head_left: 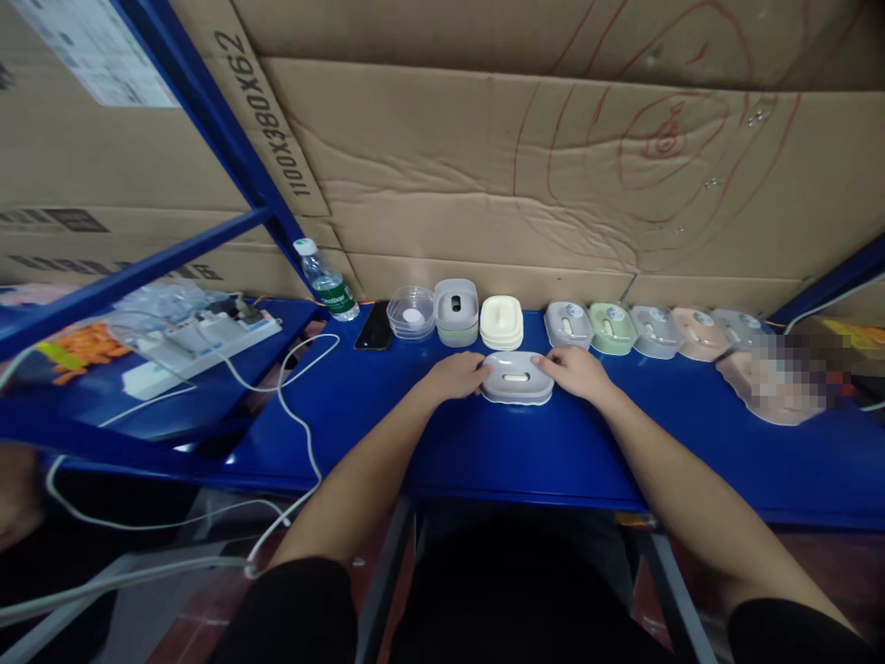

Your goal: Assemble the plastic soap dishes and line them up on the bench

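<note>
A light grey, rounded plastic box (517,389) with a small white piece in a slot on its top lies flat on the blue table. At its left end, my left hand (457,376) grips the edge with the thumb towards the top. My right hand (575,371) holds the opposite end, its thumb on the upper rim. Just behind the box stand a stack of cream lids (501,323), a stack of grey and greenish trays (456,312) and some clear tubs (412,314). The underside of the held box is hidden.
Several finished-looking boxes in grey, green (612,330) and pink (700,334) line the back right. A phone (374,326) and a water bottle (327,282) are at back left, near a white cable (297,415) and a power strip (207,350). Cardboard (429,166) walls the back.
</note>
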`<action>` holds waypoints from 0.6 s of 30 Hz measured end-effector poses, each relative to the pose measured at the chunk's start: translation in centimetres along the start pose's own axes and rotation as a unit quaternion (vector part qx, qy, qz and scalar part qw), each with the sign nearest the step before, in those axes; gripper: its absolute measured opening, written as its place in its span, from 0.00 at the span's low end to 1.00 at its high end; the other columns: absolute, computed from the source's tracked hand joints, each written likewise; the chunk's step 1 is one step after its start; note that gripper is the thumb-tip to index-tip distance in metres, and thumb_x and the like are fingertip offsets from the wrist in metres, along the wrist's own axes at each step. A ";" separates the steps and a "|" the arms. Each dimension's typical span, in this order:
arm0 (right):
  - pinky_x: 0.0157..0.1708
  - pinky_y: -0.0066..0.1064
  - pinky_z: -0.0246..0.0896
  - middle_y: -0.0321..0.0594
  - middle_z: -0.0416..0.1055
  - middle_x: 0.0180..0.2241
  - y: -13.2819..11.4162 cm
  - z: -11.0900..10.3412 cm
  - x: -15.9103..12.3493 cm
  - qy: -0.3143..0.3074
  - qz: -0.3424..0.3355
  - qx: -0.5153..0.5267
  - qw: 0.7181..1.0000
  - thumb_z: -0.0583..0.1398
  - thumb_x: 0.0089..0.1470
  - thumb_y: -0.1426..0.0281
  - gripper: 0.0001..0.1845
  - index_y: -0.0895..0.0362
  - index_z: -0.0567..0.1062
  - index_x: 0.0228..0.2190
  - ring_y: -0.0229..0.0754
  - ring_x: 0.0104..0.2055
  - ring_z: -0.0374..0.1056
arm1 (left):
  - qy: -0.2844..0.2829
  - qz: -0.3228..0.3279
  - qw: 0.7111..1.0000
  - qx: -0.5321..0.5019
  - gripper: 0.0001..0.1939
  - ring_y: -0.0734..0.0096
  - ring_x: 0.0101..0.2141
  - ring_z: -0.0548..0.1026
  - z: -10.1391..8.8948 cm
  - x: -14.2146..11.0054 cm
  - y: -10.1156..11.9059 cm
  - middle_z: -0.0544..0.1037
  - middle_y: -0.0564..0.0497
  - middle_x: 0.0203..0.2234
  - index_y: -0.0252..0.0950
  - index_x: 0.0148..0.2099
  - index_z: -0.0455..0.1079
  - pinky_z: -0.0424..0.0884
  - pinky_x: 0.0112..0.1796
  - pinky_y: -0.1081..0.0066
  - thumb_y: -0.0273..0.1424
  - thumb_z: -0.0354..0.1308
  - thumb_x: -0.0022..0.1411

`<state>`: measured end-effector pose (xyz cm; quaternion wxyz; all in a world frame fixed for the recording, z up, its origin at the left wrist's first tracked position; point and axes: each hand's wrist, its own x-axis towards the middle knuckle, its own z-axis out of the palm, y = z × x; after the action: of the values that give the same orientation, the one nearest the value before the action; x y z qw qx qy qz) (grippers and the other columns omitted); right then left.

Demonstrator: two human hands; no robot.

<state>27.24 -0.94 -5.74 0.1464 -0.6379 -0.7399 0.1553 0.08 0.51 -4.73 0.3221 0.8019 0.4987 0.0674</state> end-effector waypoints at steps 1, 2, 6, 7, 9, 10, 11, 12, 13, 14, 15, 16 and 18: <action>0.26 0.32 0.51 0.42 0.79 0.30 0.0 0.0 0.0 -0.003 0.001 -0.004 1.000 0.54 0.64 0.46 0.28 0.54 0.81 0.31 0.45 0.32 0.72 | 0.009 0.003 1.000 0.010 0.18 0.70 0.23 0.77 0.1 0.1 0.0 0.82 0.51 0.27 0.36 0.42 0.72 0.67 0.27 0.71 0.41 0.45 0.71; 0.26 0.32 0.51 0.42 0.79 0.30 0.1 0.0 0.1 -0.005 0.002 -0.005 1.000 0.55 0.64 0.47 0.27 0.54 0.80 0.31 0.45 0.32 0.72 | 0.018 0.006 1.000 0.020 0.19 0.69 0.24 0.78 0.1 0.1 0.0 0.82 0.51 0.27 0.36 0.43 0.72 0.67 0.28 0.71 0.41 0.45 0.71; 0.28 0.31 0.54 0.41 0.80 0.33 0.3 0.4 0.2 0.004 -0.005 0.000 1.000 0.58 0.62 0.50 0.21 0.53 0.80 0.38 0.46 0.34 0.73 | 0.020 0.028 0.999 0.039 0.20 0.65 0.30 0.80 0.3 0.4 -0.1 0.81 0.51 0.27 0.36 0.49 0.73 0.69 0.33 0.69 0.42 0.46 0.72; 0.29 0.31 0.55 0.41 0.80 0.33 0.4 0.5 0.2 0.005 -0.011 0.002 1.000 0.58 0.62 0.51 0.20 0.53 0.80 0.40 0.46 0.35 0.74 | 0.022 0.032 0.998 0.042 0.21 0.64 0.31 0.80 0.4 0.5 -0.1 0.81 0.51 0.27 0.36 0.53 0.72 0.69 0.34 0.69 0.43 0.46 0.72; 0.30 0.31 0.56 0.41 0.81 0.35 0.5 0.7 0.3 0.001 -0.024 0.008 1.000 0.57 0.64 0.52 0.20 0.54 0.80 0.41 0.45 0.35 0.74 | 0.046 0.041 0.996 0.060 0.24 0.62 0.34 0.80 0.5 0.5 -0.2 0.82 0.50 0.30 0.36 0.60 0.69 0.69 0.35 0.68 0.44 0.50 0.71; 0.30 0.31 0.56 0.42 0.81 0.35 0.6 0.8 0.3 -0.002 -0.028 0.011 1.000 0.56 0.64 0.52 0.20 0.54 0.80 0.41 0.45 0.36 0.74 | 0.069 0.047 0.994 0.075 0.25 0.60 0.36 0.80 0.5 0.5 -0.3 0.82 0.49 0.32 0.36 0.62 0.68 0.69 0.37 0.67 0.45 0.53 0.70; 0.31 0.31 0.56 0.42 0.81 0.35 0.6 0.9 0.3 -0.004 -0.030 0.014 0.999 0.56 0.65 0.52 0.21 0.54 0.80 0.40 0.45 0.36 0.74 | 0.096 0.054 0.990 0.090 0.26 0.59 0.38 0.80 0.3 0.5 -0.3 0.83 0.48 0.34 0.37 0.62 0.69 0.70 0.38 0.67 0.46 0.55 0.69; 0.31 0.31 0.56 0.42 0.81 0.35 0.7 0.9 0.3 -0.006 -0.031 0.015 0.999 0.55 0.65 0.52 0.21 0.54 0.80 0.40 0.45 0.36 0.75 | 0.127 0.058 0.985 0.100 0.26 0.59 0.40 0.80 0.0 0.4 -0.4 0.83 0.48 0.35 0.38 0.61 0.70 0.70 0.40 0.66 0.46 0.57 0.68; 0.30 0.31 0.56 0.42 0.81 0.35 0.8 1.0 0.3 -0.008 -0.032 0.015 0.999 0.55 0.65 0.52 0.22 0.54 0.80 0.40 0.46 0.36 0.75 | 0.162 0.060 0.980 0.104 0.24 0.59 0.40 0.80 -0.5 0.2 -0.6 0.82 0.48 0.36 0.39 0.59 0.72 0.70 0.41 0.66 0.46 0.57 0.68; 0.30 0.31 0.56 0.42 0.81 0.35 0.8 1.0 0.3 -0.011 -0.032 0.014 0.999 0.55 0.65 0.51 0.22 0.54 0.80 0.40 0.46 0.36 0.75 | 0.203 0.057 0.972 0.101 0.23 0.59 0.41 0.79 -1.1 0.1 -0.8 0.82 0.47 0.36 0.40 0.58 0.74 0.70 0.43 0.65 0.46 0.56 0.68; 0.30 0.31 0.56 0.42 0.81 0.35 0.8 0.9 0.3 -0.013 -0.034 0.013 0.999 0.54 0.65 0.51 0.22 0.54 0.80 0.40 0.46 0.35 0.75 | 0.252 0.047 0.962 0.097 0.22 0.59 0.41 0.79 -1.8 -0.1 -1.1 0.81 0.47 0.36 0.40 0.56 0.75 0.70 0.45 0.65 0.46 0.55 0.69; 0.30 0.32 0.56 0.42 0.81 0.35 0.7 0.9 0.2 -0.015 -0.037 0.012 0.999 0.54 0.66 0.51 0.22 0.54 0.79 0.39 0.46 0.36 0.75 | 0.307 0.032 0.947 0.095 0.21 0.59 0.43 0.78 -2.6 -0.4 -1.5 0.81 0.45 0.38 0.39 0.55 0.76 0.69 0.47 0.63 0.46 0.53 0.70; 0.31 0.32 0.57 0.42 0.81 0.36 0.6 0.8 0.1 -0.017 -0.042 0.012 0.999 0.54 0.66 0.52 0.22 0.54 0.79 0.40 0.46 0.37 0.75 | 0.413 -0.011 0.903 0.117 0.20 0.54 0.50 0.74 -4.1 -0.8 -2.7 0.79 0.41 0.45 0.38 0.53 0.78 0.66 0.54 0.59 0.43 0.51 0.71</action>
<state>27.48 -0.77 -6.70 0.1477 -0.6014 -0.7667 0.1692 -4.10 2.48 -2.88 -0.0078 0.7287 0.5998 0.3303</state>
